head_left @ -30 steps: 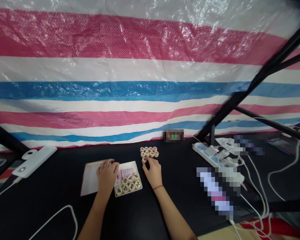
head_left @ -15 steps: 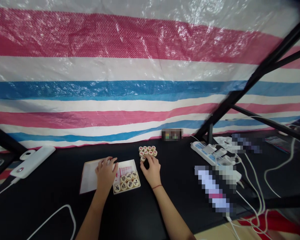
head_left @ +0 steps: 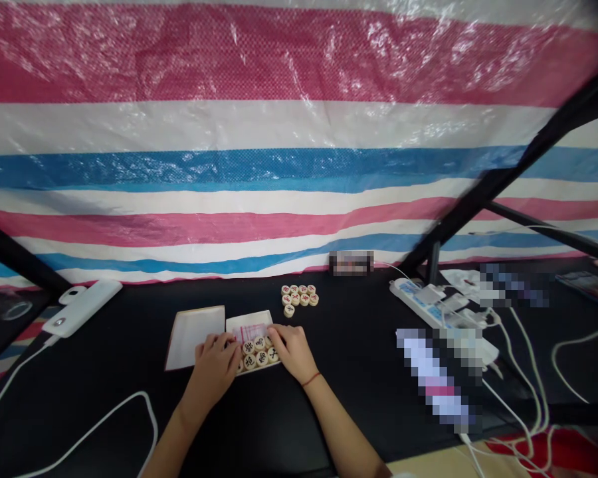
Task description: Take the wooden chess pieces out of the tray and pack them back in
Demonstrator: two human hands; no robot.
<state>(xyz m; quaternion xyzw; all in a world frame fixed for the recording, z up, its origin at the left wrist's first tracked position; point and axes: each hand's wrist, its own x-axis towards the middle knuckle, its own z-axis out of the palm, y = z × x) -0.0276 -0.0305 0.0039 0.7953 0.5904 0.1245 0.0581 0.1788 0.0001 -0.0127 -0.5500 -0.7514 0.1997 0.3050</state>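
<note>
An open white box (head_left: 253, 317) holds several round Chinese chess pieces (head_left: 250, 361) with black characters, lying in two rows, and a folded sheet with red lines (head_left: 252, 332). My left hand (head_left: 216, 364) rests over the box's left side, fingers stretched out and covering part of the pieces there. At the box's right side is my right hand (head_left: 295, 352), thumb and fingers apart around the end of the upper row, partly hiding a piece. Beyond the hands stand several red-character pieces (head_left: 304, 300) in two rows, with one black-character piece (head_left: 289, 311) in front.
The box lid (head_left: 195, 338) lies left of the box. A white device (head_left: 82, 309) with a cable is at the far left. To the right are a power strip (head_left: 416, 302), white cables and a blurred phone-like object (head_left: 436, 378). A striped sheet (head_left: 259, 212) hangs behind.
My right hand has let go of the black-character piece by the red ones and come back to the box. My left hand has shifted right over the pieces. The view has tilted slightly.
</note>
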